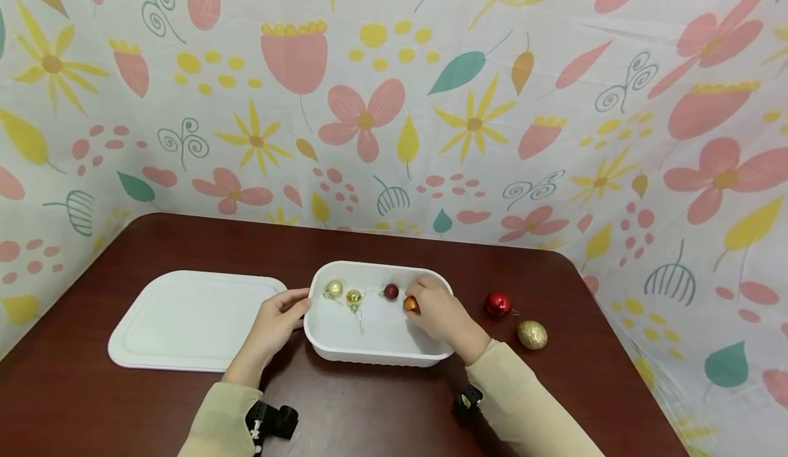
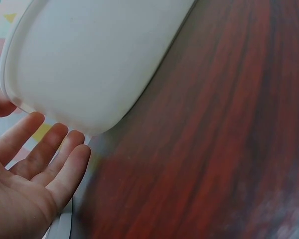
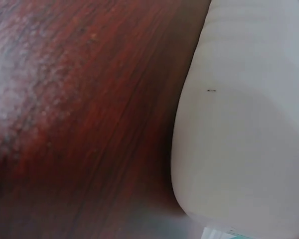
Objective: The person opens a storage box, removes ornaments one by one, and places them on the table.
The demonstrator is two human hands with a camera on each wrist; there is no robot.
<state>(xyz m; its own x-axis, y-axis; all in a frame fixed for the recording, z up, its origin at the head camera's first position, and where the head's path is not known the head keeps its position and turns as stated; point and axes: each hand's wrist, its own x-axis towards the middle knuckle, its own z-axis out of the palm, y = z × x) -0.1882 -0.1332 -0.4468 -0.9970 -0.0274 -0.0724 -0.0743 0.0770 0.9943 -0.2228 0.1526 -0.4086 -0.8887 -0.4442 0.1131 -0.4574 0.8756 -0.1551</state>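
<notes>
Orange bauble (image 1: 410, 304) sits pinched in the right hand (image 1: 438, 315), low inside the white tub (image 1: 345, 347), just beside a dark red bauble (image 1: 390, 291). Left hand (image 1: 277, 320), fingers apparently relaxed, rests against the tub's near end, probably steadying it.

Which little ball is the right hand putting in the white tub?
Find the white tub in the middle of the brown table. At its right end, the right hand pinches an orange ball: the only orange one, beside two gold and one dark red.
</notes>
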